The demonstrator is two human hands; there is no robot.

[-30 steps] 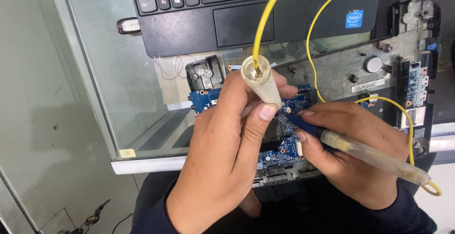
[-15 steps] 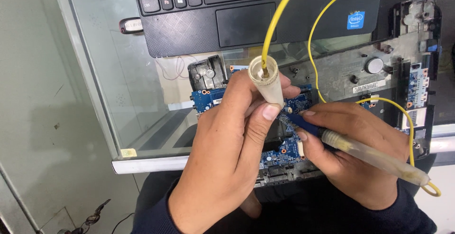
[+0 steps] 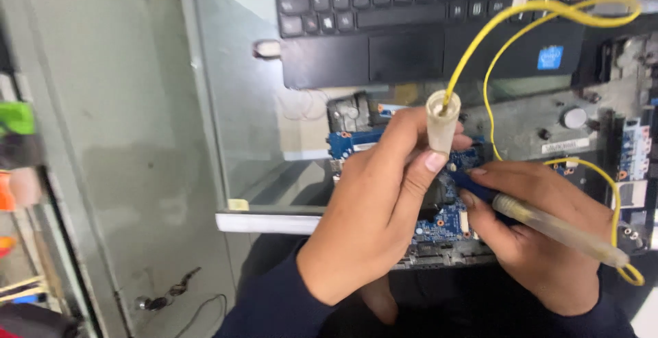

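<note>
head view: my left hand has its fingers wrapped round a cream probe on a yellow wire; my right hand pinches a 2nd probe like a pen, tip down on the blue circuit board below the black laptop.

A glass-topped worktop with a pale near edge carries everything here. At its far side lies a black laptop base with keyboard and touchpad, reaching across to the right. Nearer, in the middle, a blue printed circuit board lies on the glass, partly covered. To its right sits a grey opened laptop chassis with bare metal and small parts. A small yellowish sticker sits on the near left corner.
</note>
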